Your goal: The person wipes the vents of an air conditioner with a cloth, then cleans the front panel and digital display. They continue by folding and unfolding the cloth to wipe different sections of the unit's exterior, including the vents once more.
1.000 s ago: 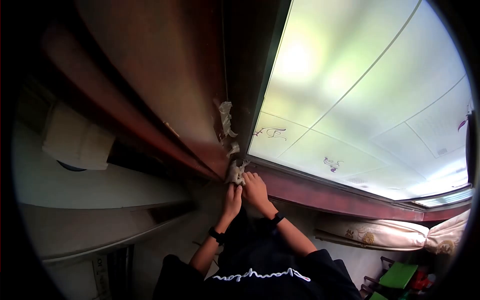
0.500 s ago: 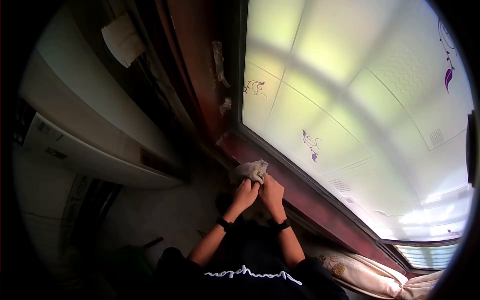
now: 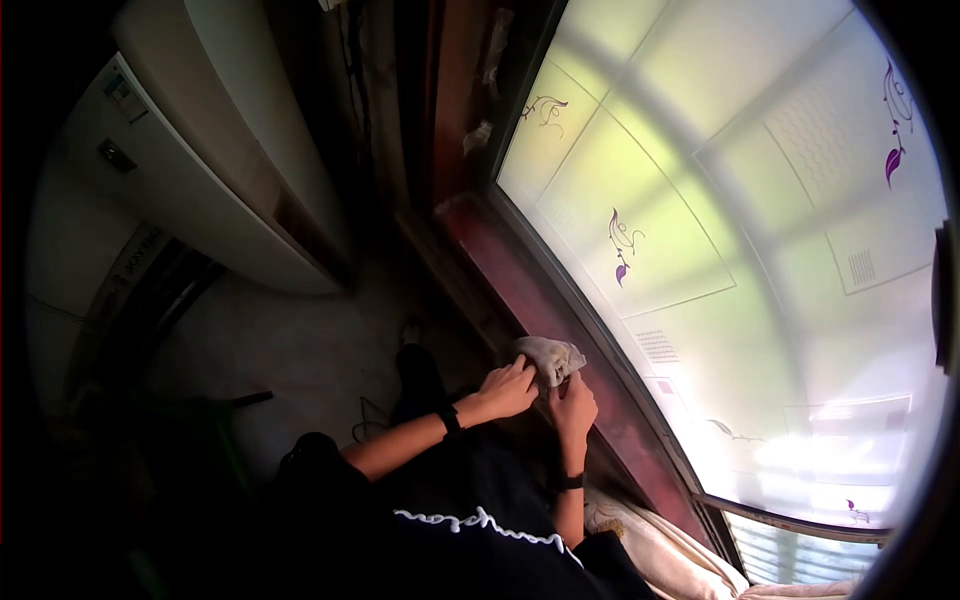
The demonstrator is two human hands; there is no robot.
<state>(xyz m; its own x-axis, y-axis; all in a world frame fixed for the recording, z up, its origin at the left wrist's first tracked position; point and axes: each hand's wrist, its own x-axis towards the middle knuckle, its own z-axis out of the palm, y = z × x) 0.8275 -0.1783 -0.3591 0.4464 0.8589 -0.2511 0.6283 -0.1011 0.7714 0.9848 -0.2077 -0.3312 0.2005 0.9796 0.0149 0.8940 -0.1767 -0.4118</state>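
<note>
A crumpled, greyish-white cloth point(image 3: 549, 357) is bunched up over the reddish-brown window sill point(image 3: 560, 310). My left hand point(image 3: 506, 388) grips the cloth at its left side, fingers bent into it. On the near right side, my right hand point(image 3: 574, 406) pinches the same cloth, its fingers closed. The two hands are close together but apart. Each wrist wears a dark band.
A frosted window pane point(image 3: 690, 230) with purple leaf patterns rises beyond the sill. A gathered cream curtain point(image 3: 670, 555) hangs at the lower right. To the left stands a white appliance point(image 3: 200, 170). Something green with a dark bar point(image 3: 252, 398) lies lower left.
My view has turned, and both hands with the cloth appear lower and farther right. The hands have moved slightly apart, with the left forearm now more level.
</note>
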